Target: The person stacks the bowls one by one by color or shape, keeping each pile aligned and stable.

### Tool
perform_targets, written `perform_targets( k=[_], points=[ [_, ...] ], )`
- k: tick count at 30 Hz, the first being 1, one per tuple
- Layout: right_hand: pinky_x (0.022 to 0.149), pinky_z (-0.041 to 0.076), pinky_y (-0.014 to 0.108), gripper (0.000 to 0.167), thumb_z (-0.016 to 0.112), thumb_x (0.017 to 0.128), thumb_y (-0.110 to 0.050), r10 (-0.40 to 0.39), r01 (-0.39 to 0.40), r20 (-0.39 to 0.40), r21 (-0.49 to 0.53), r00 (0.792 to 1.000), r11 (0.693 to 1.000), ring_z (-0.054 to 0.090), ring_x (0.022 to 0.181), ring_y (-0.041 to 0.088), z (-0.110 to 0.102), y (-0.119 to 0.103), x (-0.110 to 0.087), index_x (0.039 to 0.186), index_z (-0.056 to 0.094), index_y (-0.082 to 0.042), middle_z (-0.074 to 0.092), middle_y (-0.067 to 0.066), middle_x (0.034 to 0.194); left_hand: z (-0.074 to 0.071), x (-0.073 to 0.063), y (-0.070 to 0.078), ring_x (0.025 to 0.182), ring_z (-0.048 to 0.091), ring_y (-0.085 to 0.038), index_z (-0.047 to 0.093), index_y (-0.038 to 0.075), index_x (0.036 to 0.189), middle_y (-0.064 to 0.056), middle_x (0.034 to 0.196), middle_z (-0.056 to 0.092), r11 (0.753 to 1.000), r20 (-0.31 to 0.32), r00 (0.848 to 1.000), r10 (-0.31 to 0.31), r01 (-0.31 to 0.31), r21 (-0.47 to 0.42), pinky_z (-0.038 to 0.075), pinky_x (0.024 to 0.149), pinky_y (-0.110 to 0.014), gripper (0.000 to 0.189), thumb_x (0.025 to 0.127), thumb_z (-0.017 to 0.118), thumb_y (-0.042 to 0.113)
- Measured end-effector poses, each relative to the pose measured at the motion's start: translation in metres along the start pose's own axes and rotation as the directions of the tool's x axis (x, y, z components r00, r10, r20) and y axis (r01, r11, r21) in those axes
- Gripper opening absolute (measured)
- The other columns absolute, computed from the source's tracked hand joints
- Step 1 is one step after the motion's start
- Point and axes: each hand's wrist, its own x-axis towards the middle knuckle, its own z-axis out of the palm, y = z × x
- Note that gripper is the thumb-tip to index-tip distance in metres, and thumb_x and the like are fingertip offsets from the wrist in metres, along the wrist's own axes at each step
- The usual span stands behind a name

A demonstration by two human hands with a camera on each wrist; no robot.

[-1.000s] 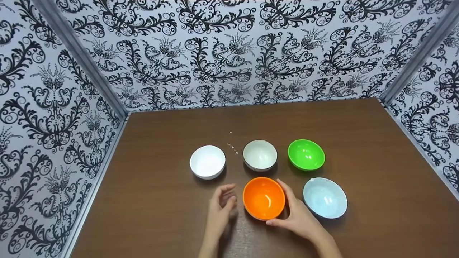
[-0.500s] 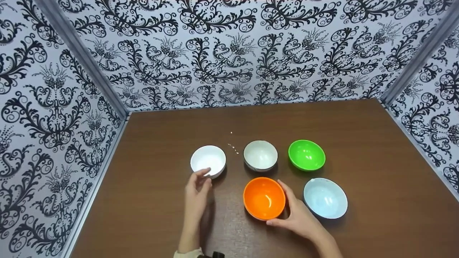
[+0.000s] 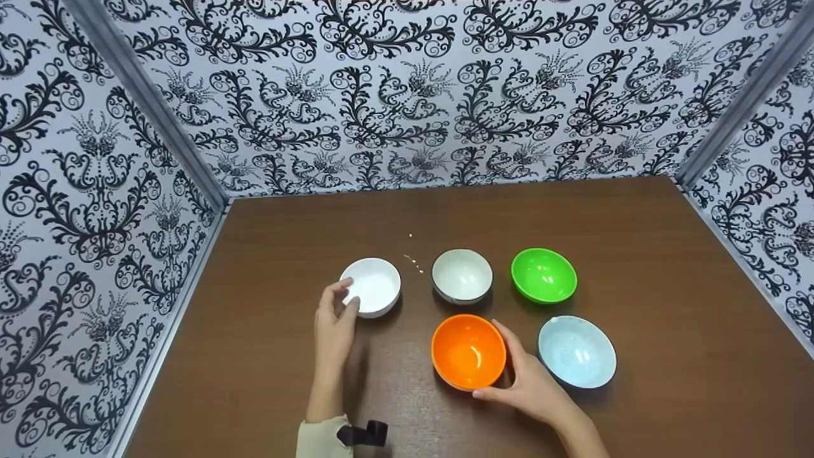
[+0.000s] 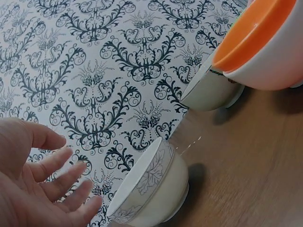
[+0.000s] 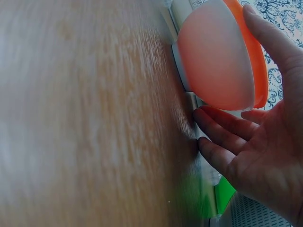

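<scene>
In the head view, an orange bowl [image 3: 467, 352] stands at the front middle of the brown table. My right hand [image 3: 534, 385] holds its right side, thumb at the near rim and fingers behind; the right wrist view shows its outside [image 5: 215, 59] as white below an orange rim. Farther left, my left hand [image 3: 334, 334] is at the left rim of a white bowl [image 3: 376, 286]. In the left wrist view, that bowl [image 4: 158, 191] has a grey leaf-patterned band, and the loosely spread fingers [image 4: 59, 182] stand apart from it.
Behind the orange bowl sits an off-white bowl [image 3: 462, 275], with a green bowl [image 3: 544, 275] to its right. A pale blue bowl [image 3: 577, 352] lies close beside my right hand. Small white crumbs [image 3: 414, 264] dot the table. Patterned walls [image 3: 407, 95] border it.
My left hand has moved left and away from beside the orange bowl to the white bowl's left rim. The right hand and the bowls have stayed in place.
</scene>
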Motion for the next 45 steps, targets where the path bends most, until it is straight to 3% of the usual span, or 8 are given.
perform_targets(
  k=[5,12,22,31,45],
  points=[
    [0.112,0.039,0.058,0.117,0.089,0.069,-0.048,-0.014,0.014,-0.008,0.007,1.000,1.000,0.051,0.133,0.027,0.001,0.000,0.000,0.158,0.020,-0.015,0.050,0.007,0.150,0.001,0.003,-0.004,0.145,0.033,-0.046,0.040,-0.007,0.140,-0.027,0.148,0.035,0.997,-0.026,0.997,-0.075,0.075,0.016,0.034,0.118,-0.055,0.049,0.094,0.054,0.002],
    [0.113,0.038,0.058,0.119,0.089,0.068,-0.046,-0.014,0.014,0.001,0.014,1.000,1.000,0.050,0.135,0.027,0.001,0.001,0.001,0.159,0.018,-0.016,0.049,0.007,0.151,0.003,0.006,-0.014,0.145,0.032,-0.045,0.037,-0.008,0.143,-0.029,0.148,0.035,0.993,-0.048,0.994,-0.099,0.102,0.065,0.031,0.119,-0.055,0.054,0.094,0.056,0.003],
    [0.113,0.037,0.060,0.119,0.088,0.068,-0.049,0.001,-0.001,0.002,0.004,1.000,1.000,0.050,0.135,0.029,0.001,0.001,0.001,0.159,0.018,-0.017,0.048,0.008,0.152,0.004,0.008,-0.024,0.142,0.035,-0.049,0.028,-0.010,0.147,-0.034,0.151,0.034,0.991,-0.031,0.991,-0.134,0.134,0.015,0.031,0.119,-0.054,0.059,0.096,0.054,0.005],
    [0.113,0.038,0.059,0.119,0.087,0.069,-0.051,-0.008,0.008,0.003,-0.006,1.000,1.000,0.050,0.135,0.027,0.000,0.001,0.001,0.159,0.018,-0.016,0.049,0.006,0.151,0.002,0.010,-0.028,0.149,0.021,-0.049,0.009,-0.005,0.155,-0.035,0.159,0.016,0.948,0.048,0.957,-0.285,0.289,-0.132,0.033,0.116,-0.060,0.070,0.100,0.048,0.011],
    [0.113,0.040,0.056,0.118,0.087,0.068,-0.053,-0.032,0.032,-0.003,-0.038,0.999,0.999,0.052,0.134,0.023,0.000,0.001,0.000,0.158,0.022,-0.016,0.047,0.001,0.153,0.005,0.015,-0.039,0.147,0.025,-0.049,0.008,-0.002,0.157,-0.032,0.161,0.013,0.917,0.088,0.933,-0.349,0.360,-0.172,0.038,0.113,-0.059,0.066,0.102,0.044,0.011]
  ],
)
